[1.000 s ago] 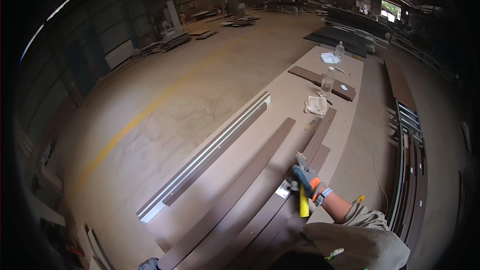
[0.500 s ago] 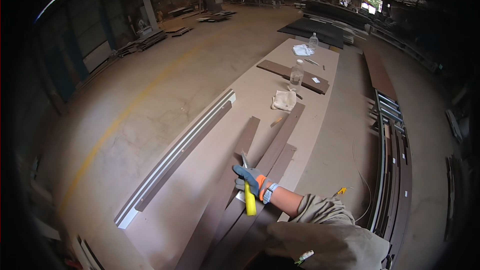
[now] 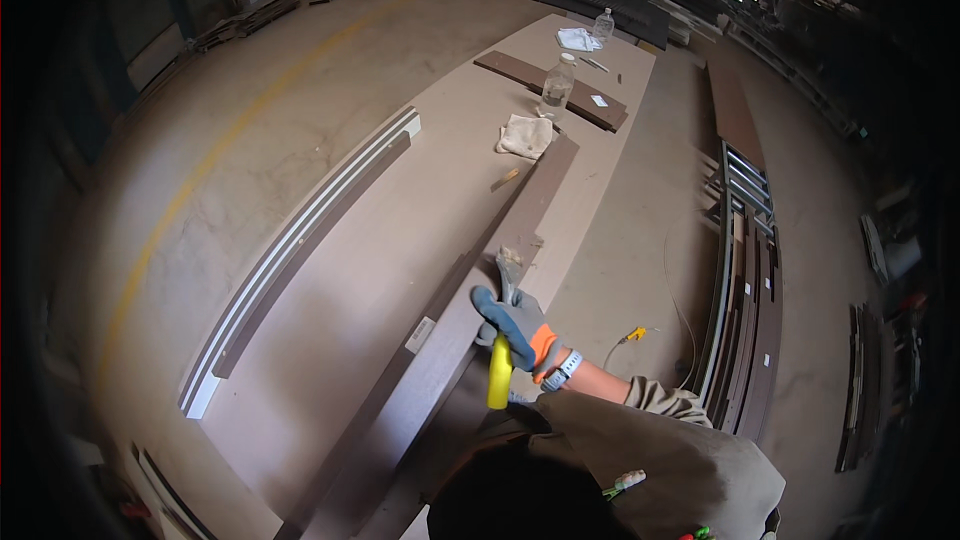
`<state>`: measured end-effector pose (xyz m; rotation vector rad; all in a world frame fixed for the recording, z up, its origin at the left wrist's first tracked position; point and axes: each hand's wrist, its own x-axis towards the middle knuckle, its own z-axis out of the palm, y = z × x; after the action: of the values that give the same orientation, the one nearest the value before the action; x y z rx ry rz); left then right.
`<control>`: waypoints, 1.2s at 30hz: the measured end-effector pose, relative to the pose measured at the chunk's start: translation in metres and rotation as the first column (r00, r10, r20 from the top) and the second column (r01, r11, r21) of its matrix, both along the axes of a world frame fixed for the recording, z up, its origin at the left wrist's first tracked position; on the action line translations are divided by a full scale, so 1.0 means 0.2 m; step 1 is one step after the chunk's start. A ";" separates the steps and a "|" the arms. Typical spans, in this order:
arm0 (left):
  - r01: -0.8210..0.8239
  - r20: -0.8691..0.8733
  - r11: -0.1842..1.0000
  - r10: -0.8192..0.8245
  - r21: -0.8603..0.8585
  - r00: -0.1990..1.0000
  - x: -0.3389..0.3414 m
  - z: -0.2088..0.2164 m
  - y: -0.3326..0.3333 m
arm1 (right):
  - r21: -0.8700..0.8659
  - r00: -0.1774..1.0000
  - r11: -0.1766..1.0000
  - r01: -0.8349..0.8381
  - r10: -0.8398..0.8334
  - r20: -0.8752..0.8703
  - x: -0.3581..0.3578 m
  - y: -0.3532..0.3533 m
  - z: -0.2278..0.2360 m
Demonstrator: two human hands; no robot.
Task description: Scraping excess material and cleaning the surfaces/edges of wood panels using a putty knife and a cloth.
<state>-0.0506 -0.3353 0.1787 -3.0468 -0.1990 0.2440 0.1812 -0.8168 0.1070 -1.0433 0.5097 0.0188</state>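
My right hand (image 3: 520, 328), in a grey glove with an orange cuff, is closed around a yellow-handled tool (image 3: 499, 375). The tool's metal blade points away from me, its tip over a long brown board (image 3: 541, 190). Pale shavings or scraps (image 3: 512, 256) lie around the tip. Lengthwise, the board runs on the pale worktable (image 3: 300, 340), beside darker brown pieces and a small white label (image 3: 420, 334). My left hand is outside the view.
A white-striped brown profile (image 3: 310, 240) lies along the table's left edge. Farther up are a folded cloth (image 3: 525, 136), a clear bottle (image 3: 557, 88), a cross-lying board (image 3: 500, 64) and another bottle (image 3: 603, 24). Racked long pieces (image 3: 745, 320) stand right; a yellow-ended hose (image 3: 635, 334) hangs near my arm.
The view has tipped down and shifted right. My right hand, still gripping the tool, has moved onto the right-hand board. The separate left board end no longer shows apart from it.
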 end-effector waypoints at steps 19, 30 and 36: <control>0.022 -0.180 0.993 -0.001 0.114 0.984 -0.09 -0.53 0.19 | -0.347 0.925 0.884 -0.314 0.202 -0.323 -0.10 -0.05 -0.27; -0.039 0.194 0.993 0.061 -0.114 0.979 0.15 -0.25 -0.22 | -0.389 0.847 0.789 -0.476 0.292 -0.444 -0.05 -0.02 -0.21; 0.015 0.216 1.000 -0.020 0.023 0.976 0.34 -0.42 -0.52 | -0.394 0.849 0.788 -0.473 0.289 -0.442 -0.06 -0.02 -0.23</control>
<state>0.0182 -0.4388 0.0941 -3.0482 -0.1859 -0.0910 0.1701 -0.8201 0.0601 -1.6573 0.6393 0.4832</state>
